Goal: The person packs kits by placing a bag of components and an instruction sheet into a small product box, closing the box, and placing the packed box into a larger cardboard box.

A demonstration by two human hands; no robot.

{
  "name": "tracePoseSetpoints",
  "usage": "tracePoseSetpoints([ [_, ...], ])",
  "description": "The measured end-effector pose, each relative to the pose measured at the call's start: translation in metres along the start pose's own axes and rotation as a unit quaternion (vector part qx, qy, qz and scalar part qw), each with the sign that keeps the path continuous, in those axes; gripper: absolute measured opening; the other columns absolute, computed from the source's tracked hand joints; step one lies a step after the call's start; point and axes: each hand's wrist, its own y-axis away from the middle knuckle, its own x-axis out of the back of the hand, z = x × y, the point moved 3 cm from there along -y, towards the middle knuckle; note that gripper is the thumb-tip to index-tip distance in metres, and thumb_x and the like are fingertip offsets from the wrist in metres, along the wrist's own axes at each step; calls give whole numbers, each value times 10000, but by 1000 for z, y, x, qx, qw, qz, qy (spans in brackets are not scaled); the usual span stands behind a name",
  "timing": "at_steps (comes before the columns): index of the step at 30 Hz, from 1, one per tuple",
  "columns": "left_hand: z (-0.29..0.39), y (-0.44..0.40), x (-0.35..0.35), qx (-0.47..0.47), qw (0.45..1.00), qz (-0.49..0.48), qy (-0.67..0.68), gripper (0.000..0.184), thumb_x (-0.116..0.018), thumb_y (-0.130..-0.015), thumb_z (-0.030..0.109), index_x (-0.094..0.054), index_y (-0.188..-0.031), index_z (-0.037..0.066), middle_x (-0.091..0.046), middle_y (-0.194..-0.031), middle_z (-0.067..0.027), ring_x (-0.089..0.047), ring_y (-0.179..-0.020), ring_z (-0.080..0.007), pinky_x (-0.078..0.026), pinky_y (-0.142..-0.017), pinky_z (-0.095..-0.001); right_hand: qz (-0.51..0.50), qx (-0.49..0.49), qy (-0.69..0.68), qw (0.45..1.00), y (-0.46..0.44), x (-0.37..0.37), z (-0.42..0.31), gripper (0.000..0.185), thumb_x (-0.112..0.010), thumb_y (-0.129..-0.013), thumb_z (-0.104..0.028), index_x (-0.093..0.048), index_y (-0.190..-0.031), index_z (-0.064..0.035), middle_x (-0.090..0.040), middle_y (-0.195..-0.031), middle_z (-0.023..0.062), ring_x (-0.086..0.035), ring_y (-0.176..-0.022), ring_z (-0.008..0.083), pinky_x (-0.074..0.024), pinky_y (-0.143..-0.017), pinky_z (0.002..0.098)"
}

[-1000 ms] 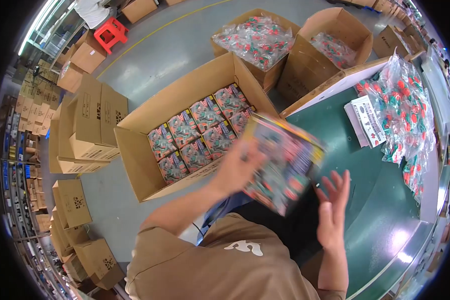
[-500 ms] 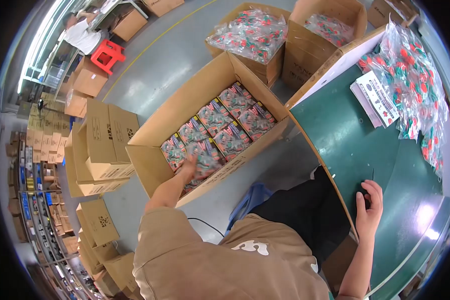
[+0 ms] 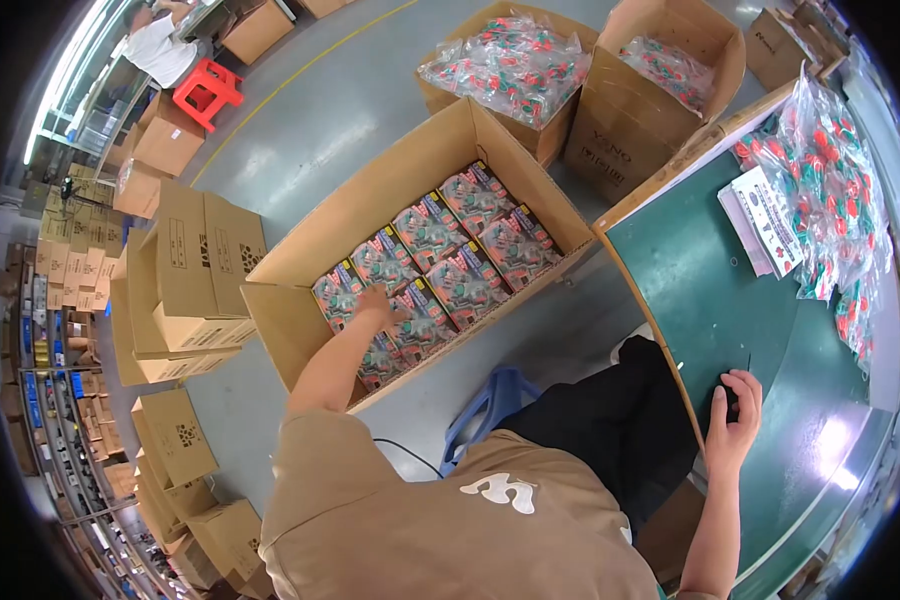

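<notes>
My left hand (image 3: 378, 308) is inside a large open carton (image 3: 300, 242), resting over the packs near its left end. Its fingers are stretched out and partly apart, touching a blister pack (image 3: 420, 315). Several such packs, with clear fronts and red, green and dark printing, lie in two rows in the carton. My right hand (image 3: 735, 415) rests on the edge of a green table (image 3: 680, 260). Its fingers curl round a small dark thing, mostly hidden, and a thin dark tip shows above them.
A stack of printed cards (image 3: 760, 222) lies on the table beside clear bags of red and green parts (image 3: 830, 180). Two cartons (image 3: 610, 150) with similar bags stand behind. A blue stool (image 3: 490, 405) is below me; more boxes (image 3: 205, 260) stand left. A person (image 3: 160, 48) sits far off.
The blurred pack under my left hand now lies still in the front row. My left hand has lifted slightly and its fingers have loosened. My right hand has barely moved.
</notes>
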Motion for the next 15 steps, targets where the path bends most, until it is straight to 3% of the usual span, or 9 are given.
tracePoseSetpoints([
  [1,0,-5,-5,-49,992,-91,65,952,-879,-801,477,-456,-1552,73,-676,-1351,-193,-688,-1176,-369,-584,-923,-480,-1,-8,-6,1000,3,-2,-1,182,-658,-933,-18,-711,-1105,-48,-664,-1251,70,-598,-958,194,-437,-755,278],
  [2,-8,-17,-10,-52,993,-90,64,952,-879,-801,477,-456,-1552,73,-676,-1351,-193,-688,-1176,-369,-584,-923,-480,2,-8,-7,1000,4,-4,-2,182,-658,-933,-18,-711,-1105,-48,-664,-1251,70,-598,-958,194,-437,-755,278],
  [7,-9,-48,-35,-150,987,22,-55,1030,-873,-793,517,-417,-1584,39,-670,-1366,-201,-689,-1175,-363,-579,-941,-477,12,-5,-15,1000,4,-2,-2,158,-657,-939,-21,-717,-1083,-47,-670,-1231,70,-595,-927,183,-436,-730,275],
  [11,62,-26,3,-96,967,-36,-231,1053,-864,-787,542,-412,-1594,38,-647,-1396,-217,-679,-1193,-384,-567,-972,-482,19,8,-22,1000,2,-2,1,136,-662,-937,-19,-722,-1056,-47,-677,-1206,66,-593,-887,174,-431,-700,270],
  [13,82,-48,-2,-195,964,131,-125,1049,-863,-775,557,-427,-1589,60,-658,-1373,-225,-673,-1205,-397,-553,-1012,-469,20,3,-15,1000,2,0,1,132,-656,-945,-20,-718,-1058,-44,-674,-1207,71,-595,-907,182,-438,-720,275],
  [14,98,-46,3,-196,964,130,-121,1049,-863,-775,557,-427,-1589,60,-658,-1373,-225,-673,-1205,-397,-553,-1012,-469,17,-4,-14,1000,4,-1,1,127,-650,-952,-21,-714,-1061,-40,-672,-1208,75,-596,-926,189,-444,-740,280],
  [15,127,-37,9,-215,957,50,-190,1015,-858,-787,559,-455,-1535,4,-667,-1328,-253,-682,-1172,-411,-560,-991,-482,14,-9,-14,1000,4,-2,0,123,-645,-959,-23,-709,-1063,-37,-669,-1209,80,-598,-945,197,-451,-760,285],
])
